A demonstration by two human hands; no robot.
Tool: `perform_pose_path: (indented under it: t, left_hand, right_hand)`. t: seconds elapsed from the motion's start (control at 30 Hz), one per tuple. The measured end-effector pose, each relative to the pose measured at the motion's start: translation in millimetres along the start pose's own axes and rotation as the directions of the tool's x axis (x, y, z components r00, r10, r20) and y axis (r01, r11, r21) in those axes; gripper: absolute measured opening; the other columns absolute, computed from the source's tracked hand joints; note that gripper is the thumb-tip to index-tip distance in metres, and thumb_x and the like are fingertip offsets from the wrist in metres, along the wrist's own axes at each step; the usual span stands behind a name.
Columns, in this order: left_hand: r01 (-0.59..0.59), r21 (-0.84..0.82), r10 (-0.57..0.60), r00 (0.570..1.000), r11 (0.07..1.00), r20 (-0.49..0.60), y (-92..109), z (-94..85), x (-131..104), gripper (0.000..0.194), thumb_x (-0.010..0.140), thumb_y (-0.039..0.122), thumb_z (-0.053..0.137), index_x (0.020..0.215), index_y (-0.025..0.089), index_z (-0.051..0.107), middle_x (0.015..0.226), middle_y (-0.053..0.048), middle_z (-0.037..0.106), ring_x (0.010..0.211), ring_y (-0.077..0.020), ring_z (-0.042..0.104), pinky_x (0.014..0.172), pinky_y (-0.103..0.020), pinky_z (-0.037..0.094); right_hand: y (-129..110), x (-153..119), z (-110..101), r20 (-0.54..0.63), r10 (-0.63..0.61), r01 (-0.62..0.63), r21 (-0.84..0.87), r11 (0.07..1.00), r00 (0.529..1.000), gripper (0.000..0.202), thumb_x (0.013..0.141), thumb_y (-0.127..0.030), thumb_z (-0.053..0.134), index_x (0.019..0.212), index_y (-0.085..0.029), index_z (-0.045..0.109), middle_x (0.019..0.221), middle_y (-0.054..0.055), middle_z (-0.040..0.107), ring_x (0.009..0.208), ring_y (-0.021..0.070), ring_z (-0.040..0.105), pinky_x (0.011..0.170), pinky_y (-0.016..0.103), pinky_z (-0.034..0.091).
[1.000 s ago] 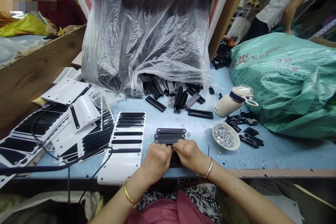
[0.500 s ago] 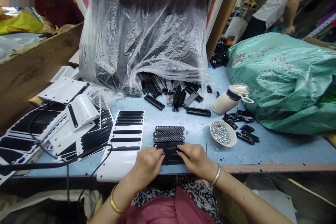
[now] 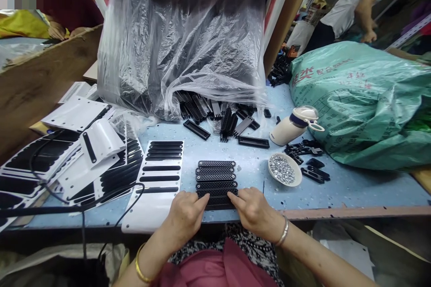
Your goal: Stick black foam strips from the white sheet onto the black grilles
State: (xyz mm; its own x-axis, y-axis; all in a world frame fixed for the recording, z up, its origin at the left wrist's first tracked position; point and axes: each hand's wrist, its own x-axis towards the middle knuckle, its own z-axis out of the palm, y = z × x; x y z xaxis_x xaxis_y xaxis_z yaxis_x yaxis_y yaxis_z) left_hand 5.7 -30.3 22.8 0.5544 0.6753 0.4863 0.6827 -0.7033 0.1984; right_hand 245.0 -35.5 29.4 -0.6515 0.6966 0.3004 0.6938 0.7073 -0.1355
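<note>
A short row of black textured plastic strips [image 3: 216, 177] lies across the blue table in front of me, with small silver dots at the ends of several. My left hand [image 3: 186, 214] is closed at the left end of the nearest textured strip [image 3: 218, 193], its thumb pressed on top. On the opposite end, my right hand [image 3: 253, 213] has curled fingers and a thumb pressing in the same manner. What the fingertips touch underneath is hidden. A white bowl [image 3: 296, 175] of small silver metal pieces stands right of the row.
A white sheet of black stickers [image 3: 153, 213] lies left, beside piled sheets [image 3: 76, 114] and a dark cable [image 3: 67, 210]. Behind are loose black parts [image 3: 254, 142] and a clear plastic bag [image 3: 202, 31]. A bottle [image 3: 286, 132] and green sack [image 3: 363, 107] stand right. Two people are nearby.
My thumbs have shifted slightly on the nearest strip, covering the silver dots that showed at their tips. The row looks unchanged. The whole view has shifted a little.
</note>
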Motion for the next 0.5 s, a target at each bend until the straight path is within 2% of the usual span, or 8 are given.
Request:
perform_pose_path:
  t: [0.07,0.17,0.5]
  left_hand:
    - [-0.011,0.007,0.011,1.000,1.000,-0.006,0,0.9,0,0.025,0.089,0.007,0.041,0.102,0.014,0.061,0.058,-0.001,0.055,0.050,-0.0164,0.052,0.050,-0.029,0.038]
    - [-0.026,0.016,0.026,0.999,1.000,-0.021,-1,2.2,-1,0.026,0.087,0.005,0.041,0.103,0.014,0.060,0.058,-0.001,0.054,0.050,-0.0164,0.050,0.049,-0.029,0.038]
    - [-0.029,-0.016,0.029,0.999,0.999,-0.013,-2,1.0,0,0.026,0.087,0.005,0.041,0.105,0.013,0.059,0.058,-0.001,0.053,0.049,-0.0159,0.049,0.048,-0.029,0.037]
  right_hand:
    - [-3,-6,-5,0.077,-0.024,0.030,-0.084,0.996,0.997,0.046,0.077,0.000,0.041,0.121,-0.005,0.056,0.073,0.008,0.056,0.063,0.0192,0.047,0.058,0.033,0.035]
    - [-3,-12,-9,0.175,-0.054,0.082,-0.154,0.985,0.983,0.054,0.076,0.000,0.043,0.130,-0.002,0.048,0.076,0.009,0.055,0.066,0.0203,0.047,0.060,0.034,0.034]
    - [11,-19,-19,0.262,-0.045,0.105,-0.222,0.969,0.964,0.055,0.074,-0.004,0.049,0.129,-0.002,0.050,0.079,0.010,0.057,0.069,0.0221,0.049,0.065,0.039,0.034]
